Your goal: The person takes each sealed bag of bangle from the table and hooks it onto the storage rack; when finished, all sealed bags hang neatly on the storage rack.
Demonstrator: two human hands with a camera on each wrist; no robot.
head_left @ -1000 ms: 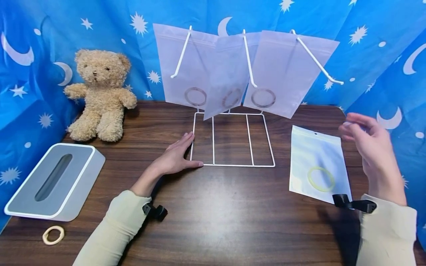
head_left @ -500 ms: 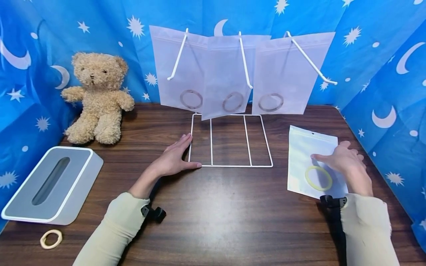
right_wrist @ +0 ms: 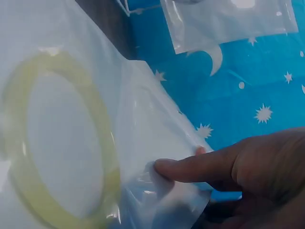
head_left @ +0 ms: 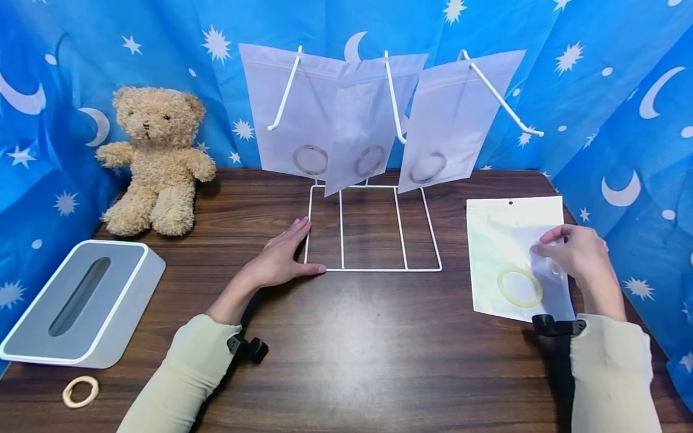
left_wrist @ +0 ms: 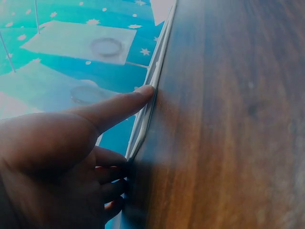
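My left hand (head_left: 277,255) rests at the front left corner of a white wire rack (head_left: 379,270), fingers extended along its side bar and thumb on its front bar. In the left wrist view the thumb lies on the white wire. At the right, my right hand (head_left: 582,255) pinches the right side of a white zip bag (head_left: 489,240), thumb on the front face and the other fingers behind it. A pale yellow ring (right_wrist: 108,157) shows through the bag's front. The bag's punched hole is at its top edge.
Three similar bags hang on the rack's prongs, a left bag (head_left: 281,108), a middle bag (head_left: 360,120) and a right bag (head_left: 455,114), each showing a ring. A teddy bear (head_left: 157,150), a grey tissue box (head_left: 130,288) and a cream ring (head_left: 67,394) are at left.
My right hand has come down from beside the bag to pinch its right side, and the bag has turned slightly. The hanging bags have swung. My left hand stays on the rack.
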